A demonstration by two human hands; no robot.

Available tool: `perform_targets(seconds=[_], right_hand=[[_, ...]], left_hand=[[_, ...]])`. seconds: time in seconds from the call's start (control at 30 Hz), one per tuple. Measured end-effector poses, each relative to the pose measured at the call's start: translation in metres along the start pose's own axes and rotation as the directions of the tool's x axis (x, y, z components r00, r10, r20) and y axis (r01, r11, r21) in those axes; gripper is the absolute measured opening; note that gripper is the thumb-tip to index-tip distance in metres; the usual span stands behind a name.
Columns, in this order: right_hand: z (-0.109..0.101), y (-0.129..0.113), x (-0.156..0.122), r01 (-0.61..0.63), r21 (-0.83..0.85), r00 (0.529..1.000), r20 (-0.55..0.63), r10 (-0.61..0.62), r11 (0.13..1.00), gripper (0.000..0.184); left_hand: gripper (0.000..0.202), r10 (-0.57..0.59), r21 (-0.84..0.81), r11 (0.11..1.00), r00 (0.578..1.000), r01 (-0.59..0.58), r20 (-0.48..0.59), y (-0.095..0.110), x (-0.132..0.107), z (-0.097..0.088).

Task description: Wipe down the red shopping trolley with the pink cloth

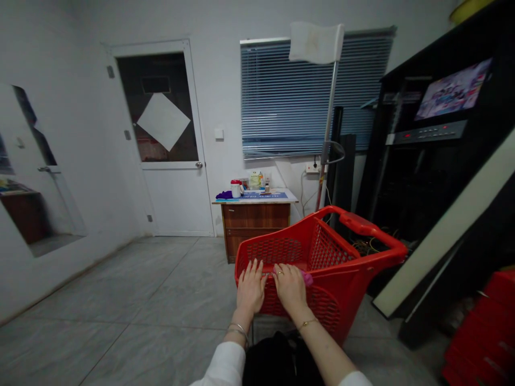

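Observation:
A red plastic shopping cart (354, 289) with lattice sides stands right in front of me, its handle at the far right. My left hand (251, 289) lies over the near rim of the cart, fingers stretched forward and holding nothing visible. Beside it, my right hand (290, 289) is closed over the same rim, with a ring on one finger. From under the right hand pokes a small piece of pink cloth (308, 279); the rest of the cloth is covered by the hand. Both hands are close together.
Behind the cart is a wooden cabinet (257, 217) with a white-and-red container (235, 188) on top. A pole with a white flag (316, 43) rises nearby. A black rack with a screen (454, 88), leaning panels and red crates (483, 321) fill the right. A white door (177, 198) stands at the back left.

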State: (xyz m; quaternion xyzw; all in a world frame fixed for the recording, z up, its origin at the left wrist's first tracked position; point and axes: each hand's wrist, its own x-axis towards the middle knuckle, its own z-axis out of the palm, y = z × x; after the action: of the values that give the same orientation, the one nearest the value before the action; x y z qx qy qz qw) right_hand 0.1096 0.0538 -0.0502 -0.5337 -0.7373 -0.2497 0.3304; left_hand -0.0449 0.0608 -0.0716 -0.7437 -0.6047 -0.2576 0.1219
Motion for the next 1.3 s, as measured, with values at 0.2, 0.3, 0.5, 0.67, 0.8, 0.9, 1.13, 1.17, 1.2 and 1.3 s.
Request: perform_targets(seconds=[0.2,0.3,0.5,0.67,0.8,0.9,1.13,1.17,1.2,1.3], right_hand=[[-0.031,0.078,-0.005,0.048,-0.038,0.999,-0.021,-0.049,0.998,0.025],[-0.048,0.115,-0.001,-0.033,-0.082,0.998,-0.053,0.029,0.996,0.027],[-0.014,0.024,0.003,-0.076,-0.012,0.997,-0.028,0.076,0.997,0.023],[-0.016,0.021,0.006,0.037,0.019,0.998,0.051,-0.038,0.999,0.023],[-0.048,0.113,0.017,-0.032,-0.101,0.999,0.039,0.036,0.994,0.030],[-0.053,0.138,0.022,-0.119,-0.162,0.993,0.001,0.121,0.980,0.032],[-0.007,0.026,0.005,-0.035,0.010,0.999,-0.021,0.035,0.999,0.023],[-0.008,0.025,0.004,-0.008,0.027,1.000,-0.010,0.009,1.000,0.022],[-0.011,0.032,0.006,0.015,0.031,1.000,0.006,-0.015,0.999,0.022],[-0.035,0.094,0.015,0.026,-0.035,0.999,0.041,-0.024,0.999,0.028]], left_hand=[[0.050,-0.029,0.015,0.999,0.996,0.028,0.079,-0.001,-0.001,-0.010],[0.050,-0.037,0.012,0.999,0.996,0.036,0.083,0.003,-0.001,-0.010],[0.050,-0.030,0.044,0.999,0.999,0.028,0.039,0.003,-0.004,-0.007],[0.050,-0.032,0.057,0.998,0.998,0.030,0.045,-0.005,-0.008,-0.009],[0.049,-0.044,0.053,0.998,0.998,0.042,0.041,-0.006,-0.008,-0.009],[0.049,-0.036,0.046,0.998,0.999,0.035,0.027,-0.003,-0.007,-0.004],[0.049,-0.043,0.064,0.997,0.999,0.041,0.023,-0.002,-0.008,-0.003],[0.049,-0.044,0.063,0.997,0.999,0.042,0.032,-0.003,-0.008,-0.005],[0.049,-0.046,0.061,0.997,0.998,0.044,0.040,-0.004,-0.009,-0.007],[0.049,-0.050,0.053,0.997,0.998,0.047,0.046,-0.003,-0.009,-0.012]])
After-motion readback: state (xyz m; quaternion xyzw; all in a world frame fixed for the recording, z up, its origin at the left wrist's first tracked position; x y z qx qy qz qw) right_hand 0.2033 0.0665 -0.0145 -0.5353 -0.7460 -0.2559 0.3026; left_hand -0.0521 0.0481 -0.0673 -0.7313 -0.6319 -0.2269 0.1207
